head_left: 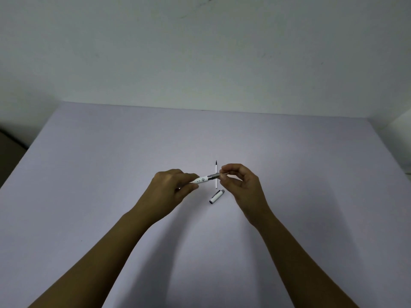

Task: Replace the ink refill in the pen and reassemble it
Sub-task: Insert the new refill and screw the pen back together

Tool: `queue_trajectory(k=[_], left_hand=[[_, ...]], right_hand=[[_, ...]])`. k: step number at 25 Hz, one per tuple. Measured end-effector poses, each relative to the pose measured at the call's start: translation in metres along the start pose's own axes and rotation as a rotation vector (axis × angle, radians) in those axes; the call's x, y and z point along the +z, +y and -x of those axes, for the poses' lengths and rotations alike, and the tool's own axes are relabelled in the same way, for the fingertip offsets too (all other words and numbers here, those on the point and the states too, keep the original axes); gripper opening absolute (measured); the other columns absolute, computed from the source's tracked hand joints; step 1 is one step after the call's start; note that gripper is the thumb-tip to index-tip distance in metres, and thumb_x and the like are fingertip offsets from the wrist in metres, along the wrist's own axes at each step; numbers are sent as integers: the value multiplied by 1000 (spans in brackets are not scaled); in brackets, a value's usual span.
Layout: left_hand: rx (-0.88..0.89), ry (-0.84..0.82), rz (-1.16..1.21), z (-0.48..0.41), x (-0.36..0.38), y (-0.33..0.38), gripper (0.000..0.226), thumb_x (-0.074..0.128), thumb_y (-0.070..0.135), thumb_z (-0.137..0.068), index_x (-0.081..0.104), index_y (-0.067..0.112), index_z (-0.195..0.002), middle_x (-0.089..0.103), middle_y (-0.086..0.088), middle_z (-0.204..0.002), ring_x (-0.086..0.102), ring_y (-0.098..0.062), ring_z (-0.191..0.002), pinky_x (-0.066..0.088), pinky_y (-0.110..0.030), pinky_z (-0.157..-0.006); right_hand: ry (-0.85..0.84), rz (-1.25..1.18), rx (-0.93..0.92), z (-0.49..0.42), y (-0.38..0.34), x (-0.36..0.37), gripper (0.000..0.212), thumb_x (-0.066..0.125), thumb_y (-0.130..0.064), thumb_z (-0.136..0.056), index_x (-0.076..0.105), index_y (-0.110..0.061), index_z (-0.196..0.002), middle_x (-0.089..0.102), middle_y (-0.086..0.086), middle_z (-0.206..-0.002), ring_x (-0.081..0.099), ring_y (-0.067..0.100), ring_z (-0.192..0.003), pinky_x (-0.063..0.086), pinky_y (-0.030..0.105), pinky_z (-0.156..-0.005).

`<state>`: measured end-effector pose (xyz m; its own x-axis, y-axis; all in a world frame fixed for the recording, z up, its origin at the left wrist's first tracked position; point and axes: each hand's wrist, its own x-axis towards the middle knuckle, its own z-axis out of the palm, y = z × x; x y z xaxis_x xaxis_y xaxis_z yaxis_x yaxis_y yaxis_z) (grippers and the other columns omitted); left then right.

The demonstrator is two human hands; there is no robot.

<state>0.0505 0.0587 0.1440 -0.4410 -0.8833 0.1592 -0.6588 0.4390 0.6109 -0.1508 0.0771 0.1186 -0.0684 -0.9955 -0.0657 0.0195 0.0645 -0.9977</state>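
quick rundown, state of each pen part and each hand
pen: uncapped, held above the table by both hands
cap: off, lying on the table
refill: loose, lying on the table
left hand: gripping the barrel
right hand: pinching the metal tip end

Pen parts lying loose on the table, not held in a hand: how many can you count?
2. A thin white ink refill with a dark tip lies pointing away; a white pen cap with a grey end lies just nearer. Hands could hide others.

Pen [203,179] held above table [89,174]; refill [216,174] on table behind pen; cap [216,196] nearer, between hands.
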Motion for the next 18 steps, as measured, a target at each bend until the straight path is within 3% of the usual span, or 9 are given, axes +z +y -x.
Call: queue_trajectory(k=[4,7,10,13,15,18], left_hand=[[1,-7,37,-4,-3,1,15,62,22,-86,68,23,-99,62,0,-73,49,-5,-65,37,-15,-61],[43,7,37,-5,-8,3,15,64,20,-85,69,22,-99,62,2,-77,50,-3,-65,37,-9,-61],[76,17,17,-3,-10,7,15,63,19,-85,69,19,-99,62,-2,-77,52,-11,-66,43,-21,-61],[101,56,-20,-1,-8,10,15,63,16,-85,69,15,-99,63,-6,-77,53,-17,-65,46,-29,-58],[96,60,-15,-1,-9,12,15,62,17,-86,69,15,-99,62,-4,-76,51,-13,-63,42,-21,-60],[71,58,20,-2,-11,12,14,59,21,-88,68,19,-98,56,4,-70,44,-3,-59,33,-7,-59]], right_hand=[[-46,146,-60,1,-4,-6,16,63,-7,-85,65,-23,-88,70,-7,-93,69,2,-81,48,10,-71],[-62,405,-249,1,-7,-9,11,64,-10,-85,68,-19,-90,69,-8,-84,66,0,-77,45,6,-68],[-42,543,-359,1,-11,-9,9,60,-15,-88,67,-15,-84,68,-1,-72,63,7,-69,43,8,-60],[-27,610,-328,1,-14,-6,25,53,-26,-92,65,-15,-74,63,-6,-60,61,12,-60,44,14,-56],[-15,587,-275,-1,-18,-4,28,51,-30,-92,66,-18,-72,59,-13,-58,60,8,-59,45,13,-56],[-18,539,-308,-1,-24,-2,12,58,-23,-89,64,-23,-79,62,-14,-66,61,5,-65,42,8,-58]])
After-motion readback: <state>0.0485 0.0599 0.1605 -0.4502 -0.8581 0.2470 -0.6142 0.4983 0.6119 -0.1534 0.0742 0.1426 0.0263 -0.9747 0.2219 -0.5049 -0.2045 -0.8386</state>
